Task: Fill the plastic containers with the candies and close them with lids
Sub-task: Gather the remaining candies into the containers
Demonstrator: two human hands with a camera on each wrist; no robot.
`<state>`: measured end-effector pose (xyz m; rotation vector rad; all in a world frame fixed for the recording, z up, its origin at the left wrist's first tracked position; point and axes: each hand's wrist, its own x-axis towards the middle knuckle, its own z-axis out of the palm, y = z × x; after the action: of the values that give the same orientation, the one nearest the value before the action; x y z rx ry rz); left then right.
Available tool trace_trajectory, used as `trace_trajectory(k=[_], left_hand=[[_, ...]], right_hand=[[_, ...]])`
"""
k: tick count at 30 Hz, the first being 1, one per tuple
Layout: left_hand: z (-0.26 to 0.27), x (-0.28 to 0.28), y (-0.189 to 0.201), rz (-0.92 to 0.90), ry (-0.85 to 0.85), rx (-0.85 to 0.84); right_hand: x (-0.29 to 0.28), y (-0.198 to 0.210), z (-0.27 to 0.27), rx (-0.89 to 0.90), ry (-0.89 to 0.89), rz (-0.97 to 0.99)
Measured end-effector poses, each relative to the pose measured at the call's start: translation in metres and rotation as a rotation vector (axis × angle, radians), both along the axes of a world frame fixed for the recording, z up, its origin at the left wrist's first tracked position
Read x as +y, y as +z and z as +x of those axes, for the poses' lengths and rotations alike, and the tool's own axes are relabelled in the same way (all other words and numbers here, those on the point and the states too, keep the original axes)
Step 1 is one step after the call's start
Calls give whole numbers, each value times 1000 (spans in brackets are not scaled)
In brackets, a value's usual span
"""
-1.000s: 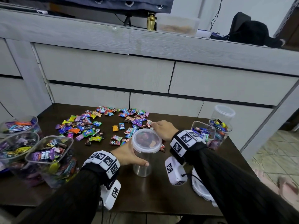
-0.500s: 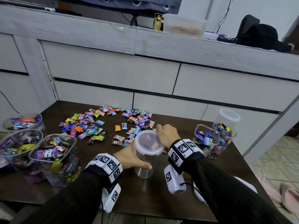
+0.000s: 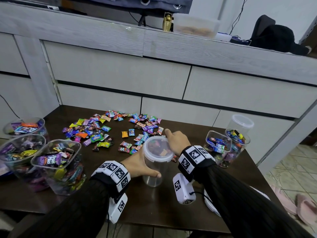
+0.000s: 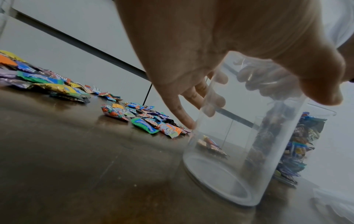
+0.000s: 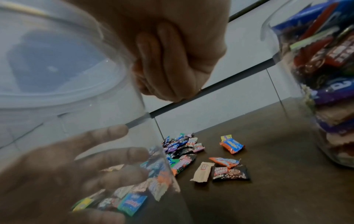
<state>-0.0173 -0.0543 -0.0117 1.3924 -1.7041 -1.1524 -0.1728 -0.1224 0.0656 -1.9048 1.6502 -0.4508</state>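
A clear round plastic container (image 3: 152, 176) stands upright on the dark table (image 3: 154, 212) with a translucent lid (image 3: 158, 149) on its top. It looks empty in the left wrist view (image 4: 239, 144). My left hand (image 3: 140, 166) wraps around the container's side, thumb toward me. My right hand (image 3: 177, 142) sits at the lid's right rim with fingers curled against the edge; the right wrist view shows those curled fingers (image 5: 168, 60) beside the lid (image 5: 57, 60). Loose wrapped candies (image 3: 106, 129) are spread over the table behind the container.
Three open containers full of candies (image 3: 56, 162) (image 3: 20, 152) (image 3: 25, 127) stand at the left. Two filled ones (image 3: 217, 148) (image 3: 237, 140) stand at the right, with an empty lidded container (image 3: 241, 122) on top. White lids (image 3: 211, 203) lie under my right forearm. Grey drawers rise behind.
Both hands stay at the container and its lid. Only my head view has shifted a little; nothing was let go or picked up.
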Motion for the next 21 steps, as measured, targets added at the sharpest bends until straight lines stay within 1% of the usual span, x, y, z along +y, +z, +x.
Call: trace_trajectory(k=[4, 6, 7, 8, 11, 12, 14, 15, 16, 18, 21], left_hand=[[0, 0, 0, 4, -3, -19], [0, 0, -1, -10, 7, -28], [0, 0, -1, -17, 16, -29], [0, -1, -2, -19, 25, -28], [-1, 0, -3, -32, 39, -9], [-2, 0, -3, -43, 44, -1], [-6, 3, -5, -75, 84, 7], [-8, 5, -5, -97, 116, 12], [-10, 6, -6, -121, 147, 18], [-13, 10, -7, -154, 199, 6], [-13, 12, -6, -169, 238, -41]], right_hand=[[-3, -3, 4, -1, 16, 95], [-4, -2, 2, -53, 25, 130], [-5, 0, 2, -77, 22, 128], [-6, 1, 1, -64, 28, 104], [-3, 10, -1, 64, 38, -48], [0, 14, -2, 161, 51, -133], [7, 22, -3, 420, 80, -338], [12, 24, -3, 515, 101, -428], [17, 26, -2, 565, 122, -493], [25, 26, -2, 589, 164, -515], [33, 27, -2, 526, 257, -346]])
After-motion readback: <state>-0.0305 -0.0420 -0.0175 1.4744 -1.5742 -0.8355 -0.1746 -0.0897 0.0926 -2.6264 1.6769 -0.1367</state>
